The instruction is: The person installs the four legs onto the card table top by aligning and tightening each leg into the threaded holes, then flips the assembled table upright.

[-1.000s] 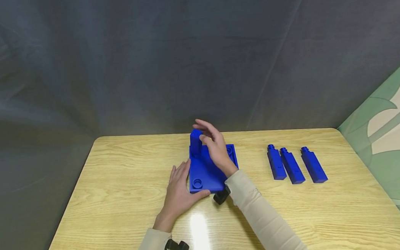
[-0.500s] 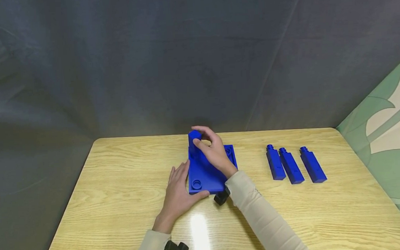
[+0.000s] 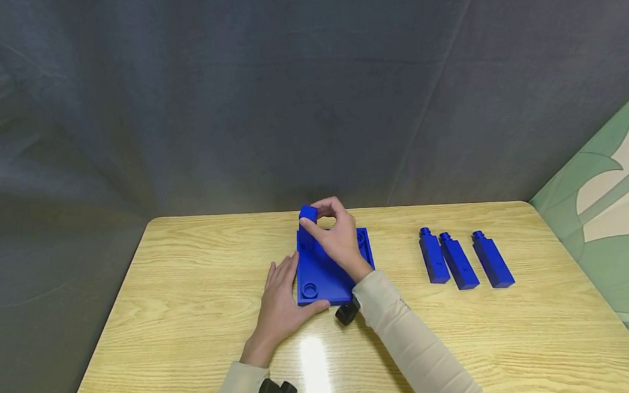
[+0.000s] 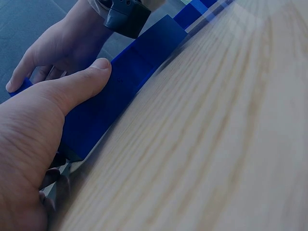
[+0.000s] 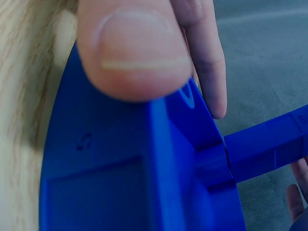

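Note:
A blue square post (image 3: 308,214) stands upright at the far left corner of a blue plate (image 3: 327,274) with a raised rim. My right hand (image 3: 340,234) pinches the post near its top between thumb and fingers. In the right wrist view the post (image 5: 269,147) meets the plate's corner. My left hand (image 3: 280,301) braces the near left corner, its fingers straight along the left side. Its thumb (image 4: 86,84) presses the near side, which bears a small mark. Round sockets show in the near left (image 3: 310,290) and far right corners.
Three more blue posts (image 3: 434,258) (image 3: 459,263) (image 3: 492,261) with ridged necks lie on the wooden table (image 3: 189,276) to the right. A dark curtain (image 3: 308,100) hangs behind the table's far edge. A green patterned surface (image 3: 607,202) is at the far right.
My right hand's raised, loose fingers have come down and closed around the post, and the post's top face appears turned. The left hand and plate have stayed in place.

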